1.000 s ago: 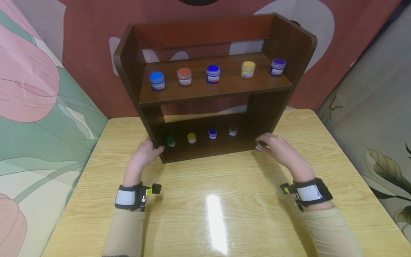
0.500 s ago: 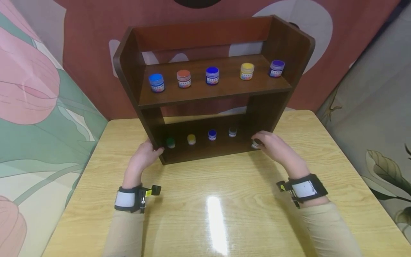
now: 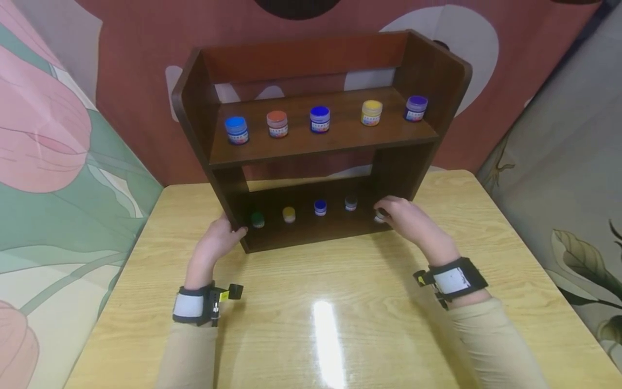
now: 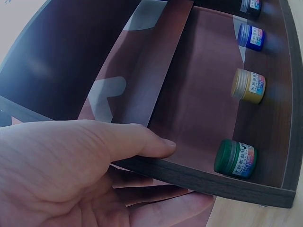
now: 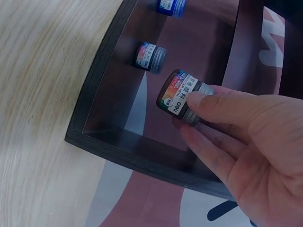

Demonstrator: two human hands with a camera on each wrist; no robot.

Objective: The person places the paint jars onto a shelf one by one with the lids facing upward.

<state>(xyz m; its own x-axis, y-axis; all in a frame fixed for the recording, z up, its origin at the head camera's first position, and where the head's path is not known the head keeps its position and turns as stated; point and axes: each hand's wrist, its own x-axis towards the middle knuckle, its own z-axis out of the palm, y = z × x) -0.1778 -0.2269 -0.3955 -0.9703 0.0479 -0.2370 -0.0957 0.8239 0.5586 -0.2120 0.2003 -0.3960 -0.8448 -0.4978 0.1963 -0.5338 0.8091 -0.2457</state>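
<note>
My right hand [image 3: 410, 220] pinches a small dark paint jar [image 5: 176, 97] between thumb and fingers at its clear lid. In the right wrist view the jar is tilted, its white label facing the camera. It is at the right end of the lower shelf of a dark brown wooden rack [image 3: 311, 154], partly hidden by my fingers in the head view. My left hand [image 3: 214, 246] grips the rack's left side panel [image 4: 189, 171], thumb inside and fingers outside. Near that thumb stands a green paint jar [image 4: 236, 158].
On the lower shelf also stand yellow [image 3: 289, 215], blue [image 3: 320, 208] and dark [image 3: 351, 203] jars. Light blue [image 3: 236, 131], orange-red [image 3: 277, 124], blue [image 3: 319, 119], yellow [image 3: 371, 113] and purple [image 3: 415, 108] jars line the upper shelf. The rack stands on a wooden table [image 3: 272, 313].
My right hand has moved the pinched jar left, from the rack's front right corner further in over the lower shelf. My left hand keeps its grip on the side panel.
</note>
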